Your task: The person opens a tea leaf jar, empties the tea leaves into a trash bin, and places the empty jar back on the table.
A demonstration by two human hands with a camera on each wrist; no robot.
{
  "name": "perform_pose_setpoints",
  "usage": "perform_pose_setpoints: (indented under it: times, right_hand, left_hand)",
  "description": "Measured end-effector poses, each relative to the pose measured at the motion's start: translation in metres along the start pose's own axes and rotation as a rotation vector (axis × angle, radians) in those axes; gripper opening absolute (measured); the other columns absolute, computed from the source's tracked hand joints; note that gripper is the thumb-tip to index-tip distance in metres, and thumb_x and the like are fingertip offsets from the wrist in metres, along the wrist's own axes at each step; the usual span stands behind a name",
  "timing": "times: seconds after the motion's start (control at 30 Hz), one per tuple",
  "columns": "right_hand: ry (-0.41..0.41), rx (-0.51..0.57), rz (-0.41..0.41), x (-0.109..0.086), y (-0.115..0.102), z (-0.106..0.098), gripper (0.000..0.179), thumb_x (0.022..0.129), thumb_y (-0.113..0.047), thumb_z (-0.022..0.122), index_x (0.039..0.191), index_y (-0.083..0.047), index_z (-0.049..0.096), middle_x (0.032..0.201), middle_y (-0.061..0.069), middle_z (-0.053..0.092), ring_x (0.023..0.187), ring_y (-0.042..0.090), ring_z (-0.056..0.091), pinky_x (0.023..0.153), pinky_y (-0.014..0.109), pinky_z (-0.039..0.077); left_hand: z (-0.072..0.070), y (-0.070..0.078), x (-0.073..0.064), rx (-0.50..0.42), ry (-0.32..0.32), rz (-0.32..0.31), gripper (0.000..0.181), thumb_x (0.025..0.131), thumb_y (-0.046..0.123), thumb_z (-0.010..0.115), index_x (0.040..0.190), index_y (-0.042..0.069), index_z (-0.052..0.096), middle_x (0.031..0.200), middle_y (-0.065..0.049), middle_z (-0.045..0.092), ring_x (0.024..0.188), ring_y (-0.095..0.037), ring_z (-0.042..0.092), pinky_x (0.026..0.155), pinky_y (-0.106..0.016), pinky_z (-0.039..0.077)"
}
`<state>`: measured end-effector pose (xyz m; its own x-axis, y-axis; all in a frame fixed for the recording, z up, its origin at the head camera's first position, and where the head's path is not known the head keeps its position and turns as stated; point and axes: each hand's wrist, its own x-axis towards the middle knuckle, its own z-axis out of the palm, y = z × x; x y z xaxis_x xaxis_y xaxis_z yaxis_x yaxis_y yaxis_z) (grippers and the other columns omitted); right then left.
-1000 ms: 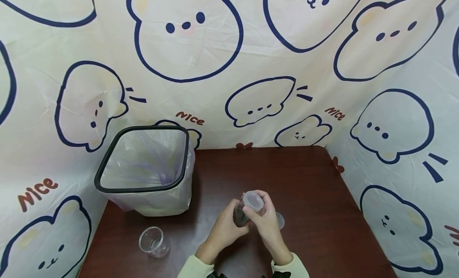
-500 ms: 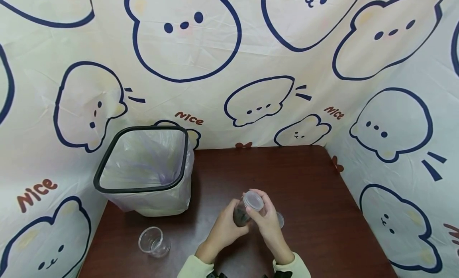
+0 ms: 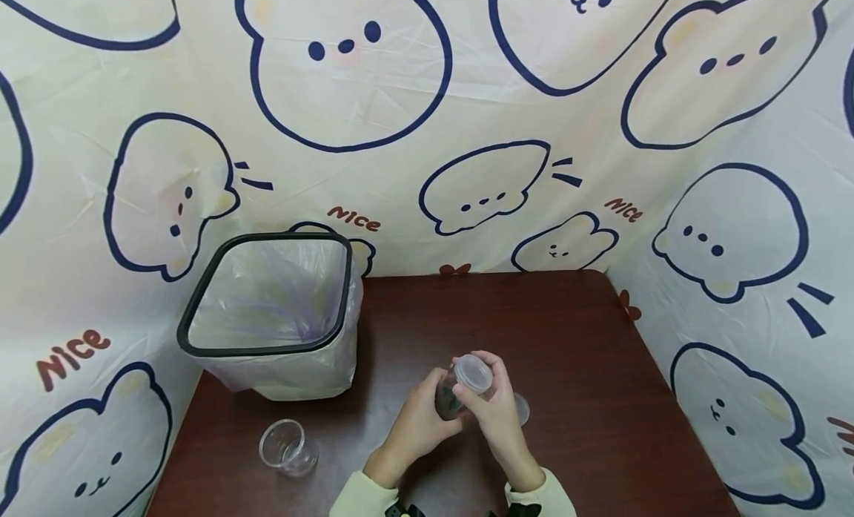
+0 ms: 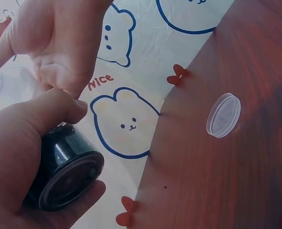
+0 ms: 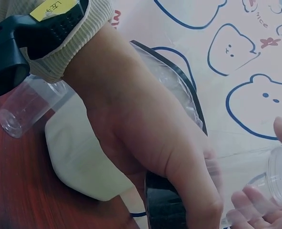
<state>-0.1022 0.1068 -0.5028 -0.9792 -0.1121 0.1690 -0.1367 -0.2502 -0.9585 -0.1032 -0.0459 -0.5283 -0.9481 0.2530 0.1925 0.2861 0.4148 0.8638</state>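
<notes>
A clear plastic container (image 3: pixel 448 401) with a dark lower end is held tilted over the table between both hands. My left hand (image 3: pixel 420 422) grips the dark end, and its round base (image 4: pixel 69 183) faces the left wrist view. At the other end, my right hand (image 3: pixel 494 412) pinches the container near its translucent round top (image 3: pixel 473 373), thumb on the near side. The right wrist view shows the clear upper part (image 5: pixel 238 167) between right thumb and fingers. A loose clear lid (image 4: pixel 224 116) lies on the table beyond the right hand.
A lined bin (image 3: pixel 267 351) with a black rim stands at the back left. In front of it is a clear plastic cup (image 3: pixel 288 449). Behind the brown table (image 3: pixel 574 354) hangs a cloth (image 3: pixel 394 183) printed with bear faces.
</notes>
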Motion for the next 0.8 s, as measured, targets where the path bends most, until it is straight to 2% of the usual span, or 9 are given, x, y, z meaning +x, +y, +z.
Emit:
perform_pose_setpoints:
  times: [0.27,0.8]
  right_hand:
    - [0.026,-0.018,0.008,-0.0007,0.0000,0.0002,0.053,0.090,0.008,0.069,0.132,0.009,0.038,0.123,0.004,0.069,0.118,0.016,0.063,0.098,0.027,0.049]
    - [-0.046,-0.027,-0.037,-0.0006,0.0001,-0.0035,0.048,0.094,0.008,0.064,0.136,0.011,0.042,0.126,0.003,0.067,0.122,0.015,0.059,0.100,0.028,0.047]
  left_hand:
    - [0.0000,0.0017,0.0003,-0.014,-0.015,-0.018,0.056,0.075,0.010,0.087,0.122,0.013,0.057,0.112,0.001,0.067,0.097,-0.014,0.062,0.087,-0.036,0.052]
    - [-0.0020,-0.0003,-0.0009,0.001,-0.024,-0.018,0.056,0.075,0.008,0.087,0.121,0.014,0.056,0.110,0.001,0.065,0.095,-0.014,0.061,0.085,-0.035,0.051]
